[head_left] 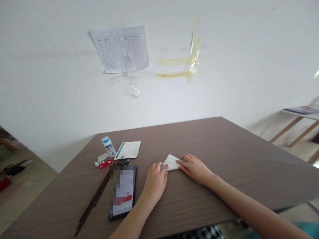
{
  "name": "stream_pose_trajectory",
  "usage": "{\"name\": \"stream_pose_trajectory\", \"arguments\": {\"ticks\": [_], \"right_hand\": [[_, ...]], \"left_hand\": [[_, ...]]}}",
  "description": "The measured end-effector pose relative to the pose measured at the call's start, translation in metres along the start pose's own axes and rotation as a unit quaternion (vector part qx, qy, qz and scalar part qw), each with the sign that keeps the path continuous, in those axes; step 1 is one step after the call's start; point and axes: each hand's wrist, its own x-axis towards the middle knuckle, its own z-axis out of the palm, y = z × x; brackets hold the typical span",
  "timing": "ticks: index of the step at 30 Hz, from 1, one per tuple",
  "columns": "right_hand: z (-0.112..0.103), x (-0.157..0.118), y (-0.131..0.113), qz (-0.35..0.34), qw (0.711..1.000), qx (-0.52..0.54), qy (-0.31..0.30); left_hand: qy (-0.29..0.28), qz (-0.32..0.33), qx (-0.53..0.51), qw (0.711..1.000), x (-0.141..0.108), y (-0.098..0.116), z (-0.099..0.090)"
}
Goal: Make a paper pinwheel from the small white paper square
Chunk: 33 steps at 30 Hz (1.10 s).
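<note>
On the brown wood-grain worktop [199, 139], below the white wall [159, 99], a folded white paper triangle [171, 162] lies near the centre of the frame, between my hands. My left hand [156, 181] presses down on its left corner, and my right hand [193, 169] lies spread, touching its right edge. Left of them sit a black phone with a blurred screen [123, 192], long thin dark sticks [94, 196] and a white-and-blue bottle [108, 146].
</note>
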Motion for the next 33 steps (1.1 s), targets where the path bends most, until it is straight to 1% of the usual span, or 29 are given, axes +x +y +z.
{"name": "stream_pose_trajectory", "arguments": {"ticks": [4, 9, 13, 17, 24, 33], "right_hand": [[0.001, 0.0, 0.0, 0.015, 1.0, 0.01, 0.001], [0.001, -0.001, -0.001, 0.021, 1.0, 0.021, -0.005], [0.001, 0.0, -0.002, 0.014, 1.0, 0.026, 0.006], [-0.003, 0.0, -0.004, -0.001, 1.0, 0.019, 0.003], [-0.01, 0.0, -0.01, -0.007, 1.0, 0.001, 0.001], [-0.007, 0.0, -0.014, 0.004, 1.0, 0.013, 0.003]], "left_hand": [[0.0, -0.001, 0.013, 1.0, 0.001, 0.002, 0.002], [-0.006, -0.007, -0.006, 1.0, 0.003, 0.002, 0.001], [-0.008, -0.007, -0.027, 1.0, 0.004, 0.002, -0.002], [-0.013, -0.006, -0.035, 0.999, 0.001, 0.004, -0.004], [0.021, -0.006, -0.048, 0.999, -0.002, 0.004, 0.001], [0.013, -0.003, -0.024, 1.0, 0.0, 0.005, -0.003]]}}
